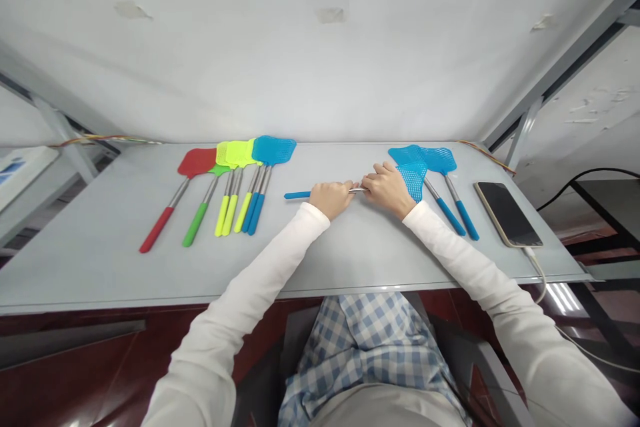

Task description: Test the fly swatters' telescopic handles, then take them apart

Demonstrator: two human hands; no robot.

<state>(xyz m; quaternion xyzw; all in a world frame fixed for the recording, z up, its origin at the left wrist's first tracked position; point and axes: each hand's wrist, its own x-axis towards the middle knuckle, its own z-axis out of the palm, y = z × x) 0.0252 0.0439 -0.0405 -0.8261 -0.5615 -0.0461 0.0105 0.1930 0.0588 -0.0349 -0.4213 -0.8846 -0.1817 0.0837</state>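
Seven fly swatters are laid side by side at the left, two blue swatters are left at the right, and a third blue swatter is gripped in the closed fingers of the left hand and right hand.

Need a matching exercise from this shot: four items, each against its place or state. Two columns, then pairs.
Items:
1. red fly swatter
2. green fly swatter
3. blue fly swatter
4. phone

Places or states:
A. held in the left hand and right hand
B. screen up, with a cable attached
C. leftmost in the row of swatters
D. next to the red one

Pairs: 1-C, 2-D, 3-A, 4-B
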